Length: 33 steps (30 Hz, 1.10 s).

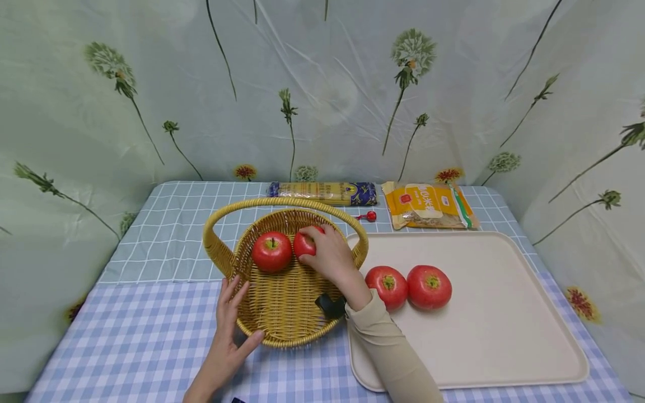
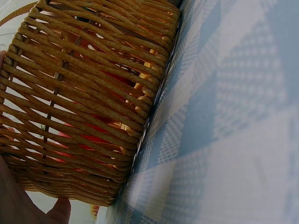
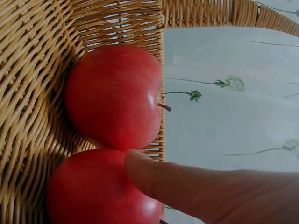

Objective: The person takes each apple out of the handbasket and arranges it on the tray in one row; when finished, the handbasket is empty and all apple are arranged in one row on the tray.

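A yellow wicker basket [image 1: 274,305] with a tall arched handle stands in front of me. Inside, toward its far side, a red apple [image 1: 272,252] rests with its stem up. Just right of it, my right hand [image 1: 333,254] holds a second red apple [image 1: 303,245], fingers curled over it from above. In the right wrist view the thumb lies against this held apple [image 3: 93,191], which is close beside the other one [image 3: 117,95]. My left hand [image 1: 227,336] touches the basket's near left side with spread, fairly straight fingers. Woven side wall [image 2: 93,70] fills much of the left wrist view.
On the right, a beige tray [image 1: 494,324] carries two more red apples, one [image 1: 387,284] partly behind my right forearm and one [image 1: 429,286] beside it. Along the back lie a long noodle packet [image 1: 322,193], a small red object [image 1: 370,216] and an orange food bag [image 1: 428,206].
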{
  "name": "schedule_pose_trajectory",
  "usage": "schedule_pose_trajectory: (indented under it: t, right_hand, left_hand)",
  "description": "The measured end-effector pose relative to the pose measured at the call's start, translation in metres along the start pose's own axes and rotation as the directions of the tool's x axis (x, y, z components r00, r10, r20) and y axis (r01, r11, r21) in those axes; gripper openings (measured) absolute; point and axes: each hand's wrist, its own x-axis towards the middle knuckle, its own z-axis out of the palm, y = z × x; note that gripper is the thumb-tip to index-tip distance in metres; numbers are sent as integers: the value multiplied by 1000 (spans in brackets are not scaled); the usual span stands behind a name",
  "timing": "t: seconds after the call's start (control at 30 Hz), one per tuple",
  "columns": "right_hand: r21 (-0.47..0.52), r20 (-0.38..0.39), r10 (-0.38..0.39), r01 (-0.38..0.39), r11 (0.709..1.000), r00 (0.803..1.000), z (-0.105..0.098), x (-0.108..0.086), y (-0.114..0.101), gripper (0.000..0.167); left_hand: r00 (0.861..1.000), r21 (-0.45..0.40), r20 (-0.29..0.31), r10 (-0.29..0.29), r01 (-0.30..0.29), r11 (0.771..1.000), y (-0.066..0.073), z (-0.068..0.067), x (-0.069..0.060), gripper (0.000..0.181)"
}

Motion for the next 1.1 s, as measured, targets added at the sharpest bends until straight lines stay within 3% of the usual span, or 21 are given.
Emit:
schedule_pose_trajectory:
  t: [0.27,0.47,0.83,1.1]
  right_hand:
    - [-32,2,-19,19,999,1000,2,5,3,55]
    - [-30,20,9,-9,1000,1000,2,4,2,55]
    - [73,124,30,-39,997,992,2,3,5,59]
    - [72,89,28,-35,997,996,4,4,8,58]
  left_hand:
    - [1000,-10,7,5,-5,1000,0,0,-1,83]
    - [1000,-14,13,-4,4,1000,1,0,0,84]
    - [1000,-10,12,-17,17,1000,2,-1,-1,84]
    - [1000,-22,16,-14,14,1000,0,0,-1,84]
